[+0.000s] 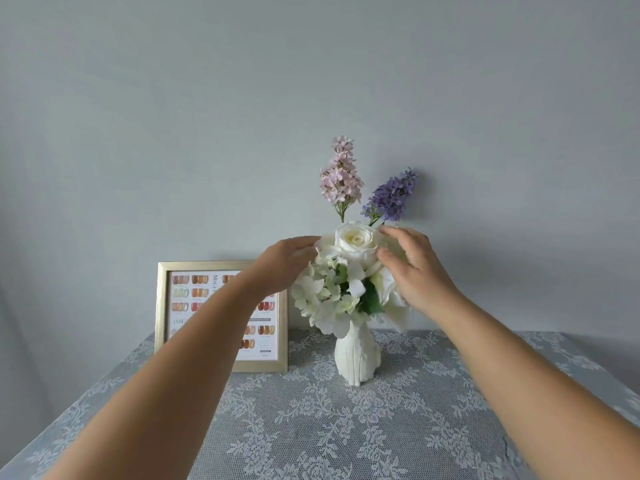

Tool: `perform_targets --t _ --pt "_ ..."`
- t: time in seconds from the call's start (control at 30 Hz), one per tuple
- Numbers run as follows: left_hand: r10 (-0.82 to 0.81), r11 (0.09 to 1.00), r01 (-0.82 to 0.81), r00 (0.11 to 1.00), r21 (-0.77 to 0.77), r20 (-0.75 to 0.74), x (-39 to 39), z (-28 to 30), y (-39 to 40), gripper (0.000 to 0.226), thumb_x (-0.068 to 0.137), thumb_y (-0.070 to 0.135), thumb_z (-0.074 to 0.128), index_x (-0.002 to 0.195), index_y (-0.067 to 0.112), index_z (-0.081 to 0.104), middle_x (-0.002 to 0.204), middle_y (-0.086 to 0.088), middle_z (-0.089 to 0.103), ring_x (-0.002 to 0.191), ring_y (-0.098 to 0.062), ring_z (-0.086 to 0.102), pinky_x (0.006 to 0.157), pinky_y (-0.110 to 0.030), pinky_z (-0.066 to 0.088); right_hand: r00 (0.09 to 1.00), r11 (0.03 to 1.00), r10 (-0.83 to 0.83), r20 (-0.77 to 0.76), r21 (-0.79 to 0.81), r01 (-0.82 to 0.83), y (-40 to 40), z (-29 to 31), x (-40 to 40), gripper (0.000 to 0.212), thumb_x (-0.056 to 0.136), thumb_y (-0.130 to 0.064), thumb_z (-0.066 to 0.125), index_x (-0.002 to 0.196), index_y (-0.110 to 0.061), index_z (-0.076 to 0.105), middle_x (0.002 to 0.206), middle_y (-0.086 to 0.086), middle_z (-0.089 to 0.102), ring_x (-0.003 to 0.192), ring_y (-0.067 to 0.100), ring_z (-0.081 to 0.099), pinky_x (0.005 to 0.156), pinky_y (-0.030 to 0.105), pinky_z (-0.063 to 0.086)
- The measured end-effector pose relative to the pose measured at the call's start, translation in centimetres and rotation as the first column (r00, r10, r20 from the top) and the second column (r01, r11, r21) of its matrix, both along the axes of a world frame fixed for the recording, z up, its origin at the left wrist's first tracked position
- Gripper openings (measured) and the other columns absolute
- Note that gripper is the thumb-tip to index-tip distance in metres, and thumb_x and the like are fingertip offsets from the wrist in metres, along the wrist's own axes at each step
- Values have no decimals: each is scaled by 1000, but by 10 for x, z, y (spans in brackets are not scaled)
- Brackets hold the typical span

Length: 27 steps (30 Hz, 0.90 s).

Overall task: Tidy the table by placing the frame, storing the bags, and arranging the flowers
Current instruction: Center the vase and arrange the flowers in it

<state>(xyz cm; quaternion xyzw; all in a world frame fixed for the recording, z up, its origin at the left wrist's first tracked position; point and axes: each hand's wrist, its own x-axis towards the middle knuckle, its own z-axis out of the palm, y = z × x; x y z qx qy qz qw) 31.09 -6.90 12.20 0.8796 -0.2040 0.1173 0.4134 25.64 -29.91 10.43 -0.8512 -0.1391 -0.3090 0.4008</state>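
A white ribbed vase (356,356) stands upright near the back of the table and holds a bunch of white flowers (332,296), with a big white rose (356,239) on top. A pink flower spike (341,174) and a purple flower spike (393,195) rise behind the rose. My left hand (282,263) touches the bunch on its left side with fingers spread. My right hand (415,266) cups the right side, fingertips on the petals by the rose. A gold frame (161,306) with a nail-colour chart stands upright left of the vase, partly hidden by my left forearm.
A grey-blue tablecloth with white lace flower pattern (329,431) covers the table. A plain pale wall (242,116) rises right behind the frame and vase. No bags are in view.
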Motion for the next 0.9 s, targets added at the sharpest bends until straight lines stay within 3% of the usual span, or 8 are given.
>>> perform_targets --t 0.07,0.17,0.3,0.4,0.5,0.67,0.8,0.9 --pt "-34 995 33 999 -90 -10 -1 2 7 29 98 35 50 123 44 61 112 9 67 87 0 63 78 -16 49 1000 1000 -17 20 -6 17 -6 6 -1 39 95 -33 49 133 -26 48 131 -4 39 131 14 34 106 30 27" --pt "-6 989 10 1000 -150 24 0 10 15 33 99 37 47 129 43 57 135 -7 57 122 -22 54 106 -44 42 995 995 -99 28 31 98 -20 20 4 37 93 -39 48 129 -33 49 134 3 40 122 16 41 100 29 29" --pt "71 986 -61 996 -153 57 6 28 6 36 96 37 53 131 31 59 134 -1 57 120 -24 55 106 -40 40 983 964 -170 -64 195 180 -37 41 27 34 88 -42 50 121 -36 53 118 -1 47 101 14 48 89 30 36" --pt "86 991 -87 996 -103 -6 15 44 -11 31 90 36 63 117 24 69 124 0 65 105 -21 62 92 -33 46 974 927 -69 -216 347 143 -43 54 48 20 86 -35 56 104 -28 61 105 -2 61 92 13 55 75 28 40" --pt "89 996 -89 987 4 -132 25 54 -28 32 86 39 68 111 21 73 113 -1 69 96 -17 61 89 -31 46 915 936 -40 -402 306 175 -47 59 66 11 82 -30 59 80 -21 65 87 2 65 70 16 51 61 26 37" --pt "87 995 -70 965 75 -249 42 66 -47 39 80 45 72 107 17 74 91 7 62 82 -11 54 81 -32 40 815 959 6 -580 233 159 -47 54 89 16 84 -30 55 79 -18 63 77 3 61 65 21 56 64 30 44" --pt "23 997 -5 974 79 -225 61 67 -53 29 77 41 76 102 26 77 112 1 68 107 -20 59 84 -30 44 774 933 140 -617 344 106 -47 45 104 16 82 -29 60 88 -16 68 83 7 64 75 25 60 71 34 50" --pt "9 999 -1 987 47 -158 74 63 -49 34 74 40 80 99 17 77 109 -8 72 108 -25 64 98 -38 49 725 895 293 -623 445 20 -48 39 115 11 82 -26 61 80 -17 67 86 8 66 84 27 61 84 39 50"
